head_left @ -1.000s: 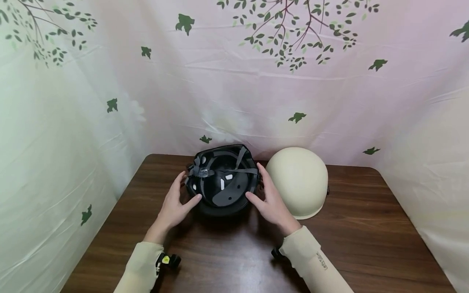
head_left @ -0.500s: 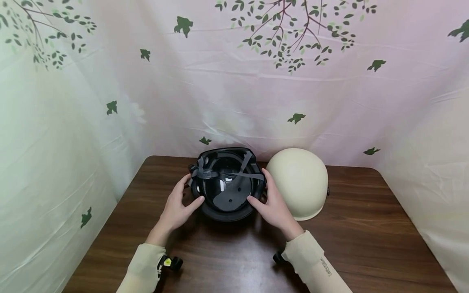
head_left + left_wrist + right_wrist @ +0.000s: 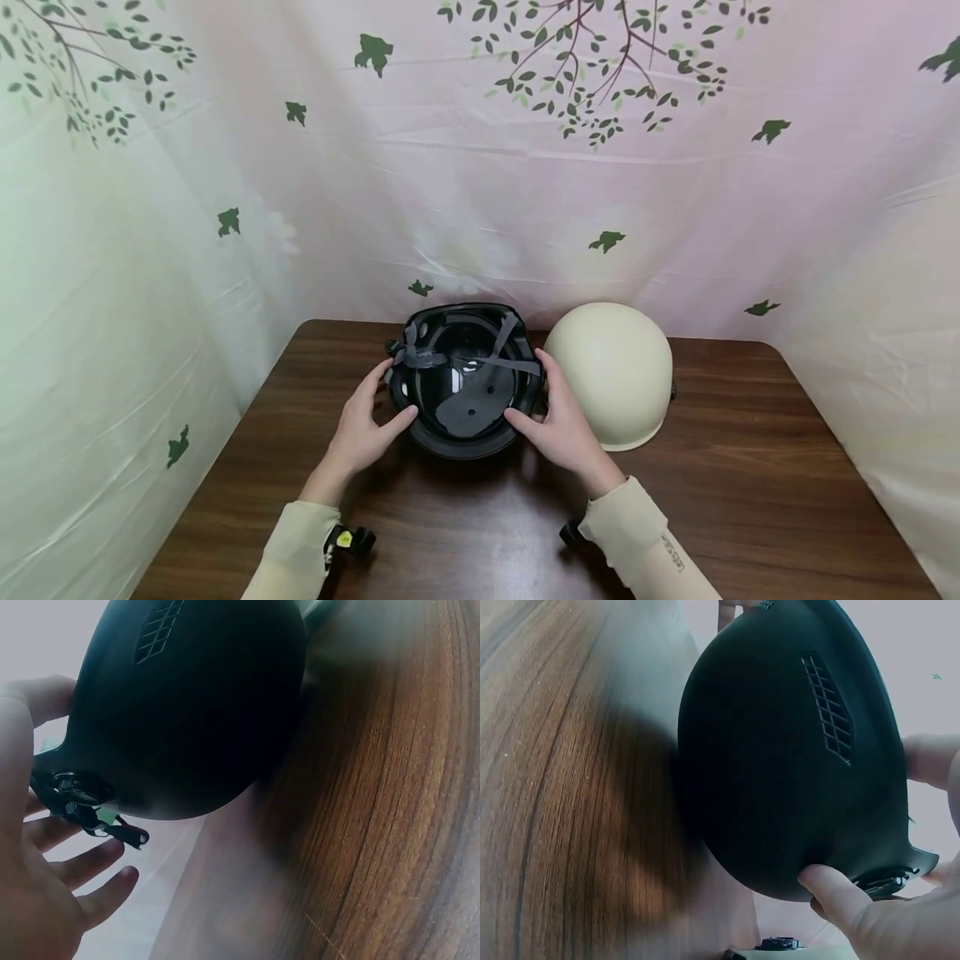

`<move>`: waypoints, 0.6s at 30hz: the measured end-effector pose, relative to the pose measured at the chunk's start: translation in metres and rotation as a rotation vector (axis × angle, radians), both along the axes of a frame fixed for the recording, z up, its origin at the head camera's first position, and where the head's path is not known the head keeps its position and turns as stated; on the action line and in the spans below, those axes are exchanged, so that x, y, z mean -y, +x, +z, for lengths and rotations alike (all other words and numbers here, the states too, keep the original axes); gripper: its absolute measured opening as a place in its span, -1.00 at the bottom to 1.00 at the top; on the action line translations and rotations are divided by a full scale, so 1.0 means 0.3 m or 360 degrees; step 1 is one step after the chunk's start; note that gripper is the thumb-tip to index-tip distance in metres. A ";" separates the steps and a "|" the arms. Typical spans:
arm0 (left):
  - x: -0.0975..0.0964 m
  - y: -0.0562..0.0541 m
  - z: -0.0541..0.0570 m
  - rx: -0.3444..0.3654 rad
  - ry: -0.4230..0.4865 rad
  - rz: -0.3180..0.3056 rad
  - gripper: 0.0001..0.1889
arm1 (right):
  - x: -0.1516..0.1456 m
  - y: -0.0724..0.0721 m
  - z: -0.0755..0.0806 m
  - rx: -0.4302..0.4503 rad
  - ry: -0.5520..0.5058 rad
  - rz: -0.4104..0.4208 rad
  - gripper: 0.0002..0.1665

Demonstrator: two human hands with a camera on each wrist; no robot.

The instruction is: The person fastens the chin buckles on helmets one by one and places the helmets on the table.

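Note:
A black helmet (image 3: 471,417) lies dome-down with its hollow facing up, showing grey straps (image 3: 513,364) and dark pads inside. My left hand (image 3: 362,429) holds its left side, thumb at the near rim and fingers along the outside. On the opposite side my right hand (image 3: 561,429) grips it the same way. Seen from the left wrist, the smooth shell (image 3: 195,712) shows a vent grid, and several fingers are spread beside a round dial (image 3: 82,787) with a dangling strap end. The right wrist view shows fingertips (image 3: 829,889) pressed to the shell, close above the table.
A beige helmet (image 3: 609,375) stands dome-up just right of my right hand. The brown wooden table (image 3: 750,500) is enclosed at the back and sides by a pale curtain (image 3: 480,167) printed with leaves.
The black helmet has shifted slightly right and toward me, its opening turning more level. Both hands moved along with it, keeping their hold. Over the last half second there is little motion.

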State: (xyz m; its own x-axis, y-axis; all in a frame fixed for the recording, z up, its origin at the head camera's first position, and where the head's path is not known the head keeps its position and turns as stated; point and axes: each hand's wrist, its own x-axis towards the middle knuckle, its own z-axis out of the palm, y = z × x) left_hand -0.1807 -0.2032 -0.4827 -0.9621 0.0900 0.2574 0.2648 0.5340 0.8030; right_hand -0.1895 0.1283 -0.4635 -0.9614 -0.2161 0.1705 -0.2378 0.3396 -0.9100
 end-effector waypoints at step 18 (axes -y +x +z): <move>0.015 0.003 -0.005 -0.0081 0.0112 0.0024 -0.24 | 0.003 0.023 0.036 0.0041 0.0124 -0.0018 0.19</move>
State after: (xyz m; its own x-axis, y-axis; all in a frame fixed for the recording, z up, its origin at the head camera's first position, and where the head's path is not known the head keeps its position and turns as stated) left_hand -0.1797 -0.2078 -0.4843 -0.9488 0.0557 0.3109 0.2984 0.4810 0.8244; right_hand -0.1827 0.1273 -0.4527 -0.9676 -0.2169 0.1290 -0.2105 0.4119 -0.8866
